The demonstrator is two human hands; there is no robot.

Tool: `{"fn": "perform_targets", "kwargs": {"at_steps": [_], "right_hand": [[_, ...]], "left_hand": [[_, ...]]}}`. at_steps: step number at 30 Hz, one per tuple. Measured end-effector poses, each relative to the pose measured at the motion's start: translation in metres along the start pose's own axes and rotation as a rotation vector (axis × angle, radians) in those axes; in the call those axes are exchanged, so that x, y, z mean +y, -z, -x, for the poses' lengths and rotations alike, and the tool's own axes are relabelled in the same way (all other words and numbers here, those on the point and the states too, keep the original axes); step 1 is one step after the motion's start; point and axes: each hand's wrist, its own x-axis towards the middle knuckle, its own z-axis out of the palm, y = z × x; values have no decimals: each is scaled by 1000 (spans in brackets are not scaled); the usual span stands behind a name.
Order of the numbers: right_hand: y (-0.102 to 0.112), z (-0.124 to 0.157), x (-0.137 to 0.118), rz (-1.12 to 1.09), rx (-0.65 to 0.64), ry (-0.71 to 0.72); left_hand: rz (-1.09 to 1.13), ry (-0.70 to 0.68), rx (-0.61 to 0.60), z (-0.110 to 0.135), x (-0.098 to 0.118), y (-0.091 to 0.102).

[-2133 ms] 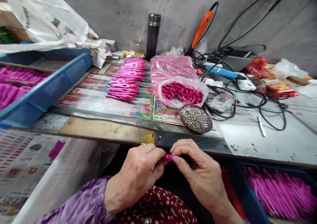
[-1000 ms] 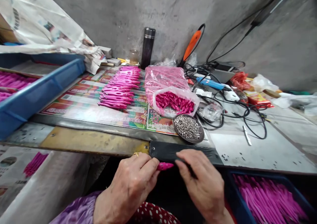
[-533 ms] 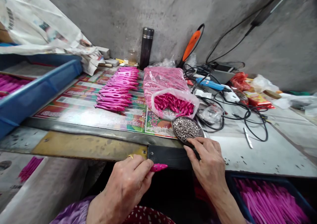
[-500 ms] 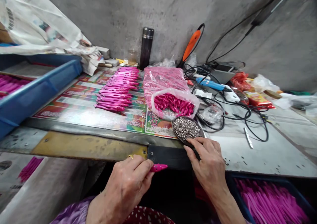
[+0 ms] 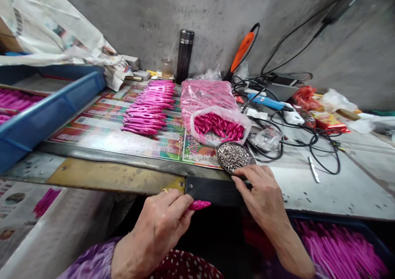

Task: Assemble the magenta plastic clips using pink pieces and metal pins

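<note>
Concrete wall (image 5: 129, 19), cluttered workbench (image 5: 348, 192), left hand (image 5: 157, 233) pinching pink plastic piece (image 5: 200, 205), right hand (image 5: 263, 198) loosely open beside metal-pin dish (image 5: 233, 156)

Swinging the right hand (image 5: 262, 201) away from the left hand (image 5: 157, 229), out toward the left hand's 2 o'clock. Bringing the right fingertips (image 5: 239, 181) up over the black rubber strip (image 5: 212, 191) to the near rim of the round dish of silver metal bits (image 5: 219, 163). Leaving the tapered pink piece (image 5: 200, 205) in the left hand's grip alone, showing its full length now, point aiming toward 3 o'clock. Tilting the head view, sliding the brass-coloured edge plate (image 5: 108, 176) lower in the frame.
</note>
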Motion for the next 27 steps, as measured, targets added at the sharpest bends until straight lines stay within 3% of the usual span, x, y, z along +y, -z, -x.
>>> {"fn": "perform_targets", "kwargs": {"at_steps": [6,12,17,27], "right_hand": [[5,0,-9,-108,57,-36],[17,15,-65,-471,10,-137],[13,23,-95,-759,-34,-110],[9,25,-101,-764,-28,-90]], "left_hand": [[72,106,-84,5,3,4],[172,193,-185,8,5,7],[203,191,-215,4,9,12],[123,129,-197,3,14,16]]}}
